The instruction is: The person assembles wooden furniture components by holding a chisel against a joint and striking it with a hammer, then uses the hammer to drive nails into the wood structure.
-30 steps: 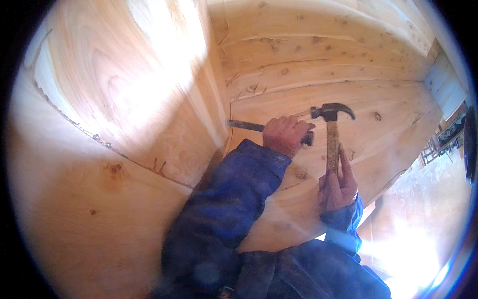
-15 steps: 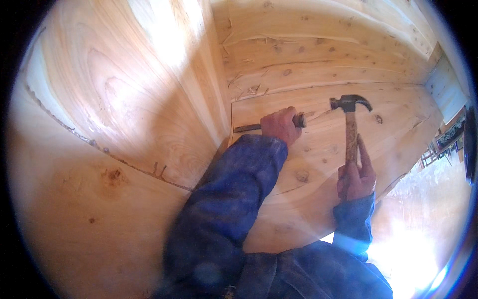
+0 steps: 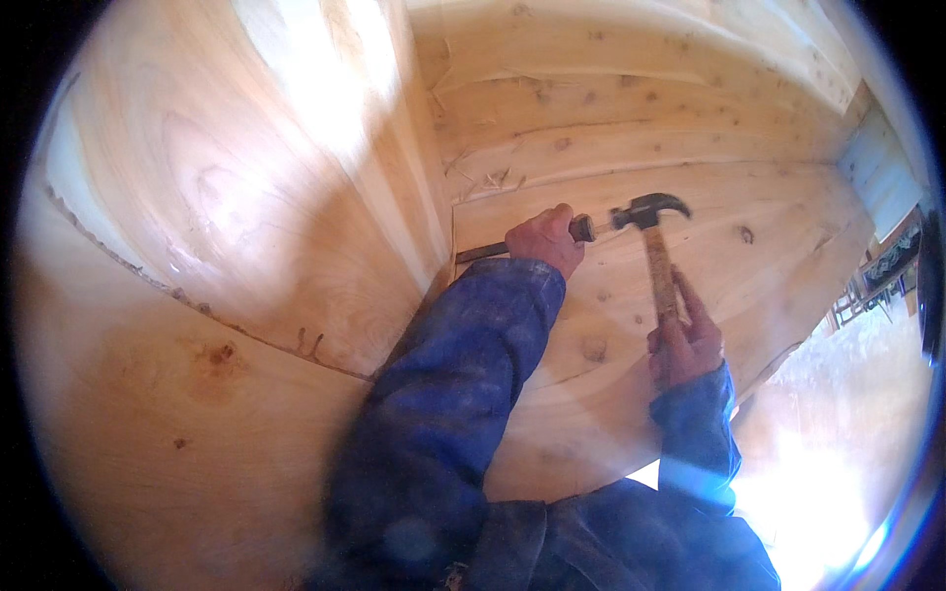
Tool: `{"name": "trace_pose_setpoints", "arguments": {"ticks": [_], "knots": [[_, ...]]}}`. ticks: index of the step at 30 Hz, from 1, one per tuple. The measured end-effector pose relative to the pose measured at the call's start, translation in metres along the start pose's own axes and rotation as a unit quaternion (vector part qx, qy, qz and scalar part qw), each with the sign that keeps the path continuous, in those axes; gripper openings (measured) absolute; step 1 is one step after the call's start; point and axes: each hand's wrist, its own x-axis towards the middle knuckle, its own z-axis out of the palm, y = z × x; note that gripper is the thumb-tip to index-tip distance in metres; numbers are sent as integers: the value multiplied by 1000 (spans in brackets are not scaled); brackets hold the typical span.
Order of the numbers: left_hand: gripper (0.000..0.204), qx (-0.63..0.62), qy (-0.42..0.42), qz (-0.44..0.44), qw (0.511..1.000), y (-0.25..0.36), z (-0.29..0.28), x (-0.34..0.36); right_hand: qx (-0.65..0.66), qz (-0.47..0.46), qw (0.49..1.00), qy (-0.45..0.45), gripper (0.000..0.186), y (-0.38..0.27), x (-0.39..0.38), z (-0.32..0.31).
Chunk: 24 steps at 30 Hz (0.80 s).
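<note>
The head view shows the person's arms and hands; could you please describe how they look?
The left sleeve and right sleeve are long, blue and creased, reaching about to the wrists; the left one looks darker toward the lower edge. The left hand and right hand wear no gloves.

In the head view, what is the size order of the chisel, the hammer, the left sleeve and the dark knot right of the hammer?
1. Left sleeve
2. Hammer
3. Chisel, partly covered by the left hand
4. Dark knot
</note>
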Motion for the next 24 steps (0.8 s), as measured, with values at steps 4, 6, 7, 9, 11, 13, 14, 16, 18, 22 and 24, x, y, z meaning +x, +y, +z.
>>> {"name": "trace_pose_setpoints", "arguments": {"ticks": [4,6,7,9,11,13,14,16,18,22,24], "knots": [[19,-2,2,6,1000,4,6,4,35,16,997,73,58,7,6,3],[19,13,-26,-10,1000,5,7,4,-63,-12,997,-32,57,9,-1,17],[18,24,-44,-18,999,4,7,3,-70,4,997,-37,57,5,-1,13],[15,46,-83,-32,995,4,4,-1,-83,37,995,-45,57,-1,1,5],[13,4,71,58,996,11,1,-4,-25,7,999,-20,58,2,0,6],[12,-7,151,146,978,20,1,-4,-4,-31,999,31,59,-1,-1,13],[11,5,153,191,970,29,-5,-5,14,-43,998,40,59,2,0,12],[12,-6,141,215,966,28,-1,-4,46,-76,995,54,60,7,13,9],[14,-55,99,174,978,18,11,-12,40,-33,999,17,61,1,8,3],[19,-14,50,64,997,10,13,-7,44,-13,999,-15,60,1,8,3],[21,-10,20,31,999,7,13,-5,12,-26,1000,4,60,4,12,3]]}}
